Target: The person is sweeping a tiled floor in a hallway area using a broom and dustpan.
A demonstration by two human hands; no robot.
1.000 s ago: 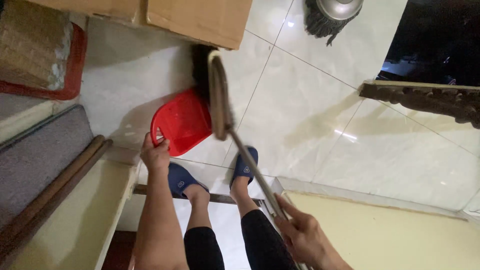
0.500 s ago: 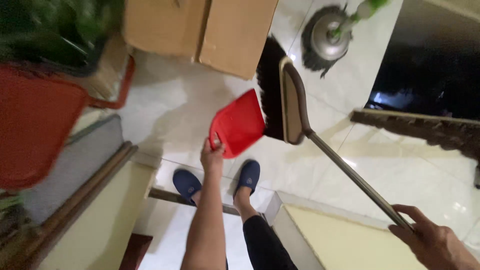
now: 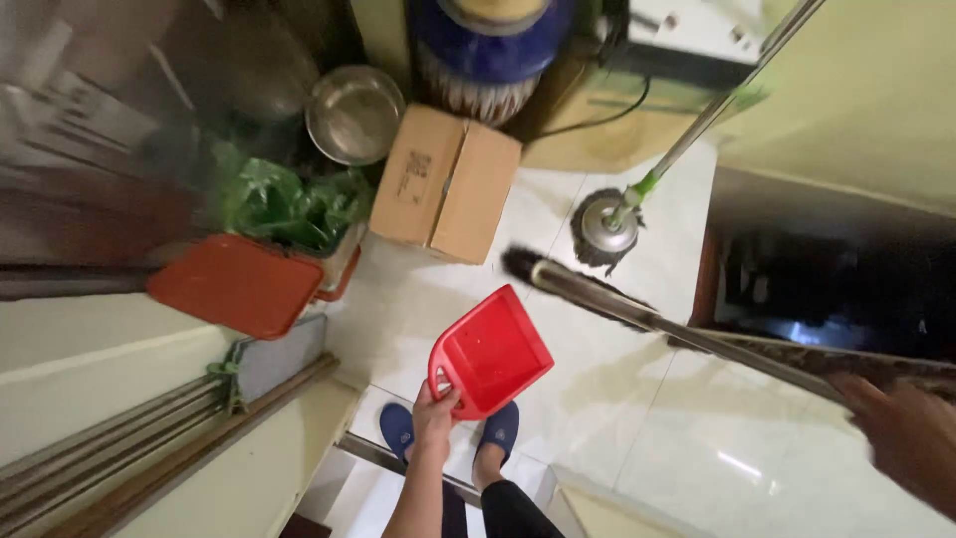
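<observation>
While the person stands in blue slippers (image 3: 400, 426) on the pale tiled floor (image 3: 637, 399), the left hand (image 3: 434, 416) is closed around the handle of a red dustpan (image 3: 490, 351), held raised with its open edge toward 1 o'clock, near the middle of the view. The right hand (image 3: 908, 430), at 4 o'clock, appears wrapped around the long handle of a broom (image 3: 637, 315), though blur hides the fingers; the broom runs level across the view, its dark head near 12 o'clock of the dustpan and off the floor. With both tools lifted, the sweeping looks finished or paused; whether the pan carries any dirt cannot be told, and if so, emptying it is what looks left. Just beyond the dustpan at 11 o'clock sits a brown cardboard box (image 3: 446, 183), its flaps closed and a small dark printed label on its left face. At 9 o'clock lies a flat red lid or tray (image 3: 237, 285) beside green leaves (image 3: 289, 205). A steel bowl (image 3: 355, 114) stands behind the box, a spin mop (image 3: 603, 227) with a green collar at 1 o'clock, and a blue round container (image 3: 492, 50) at the top edge.
</observation>
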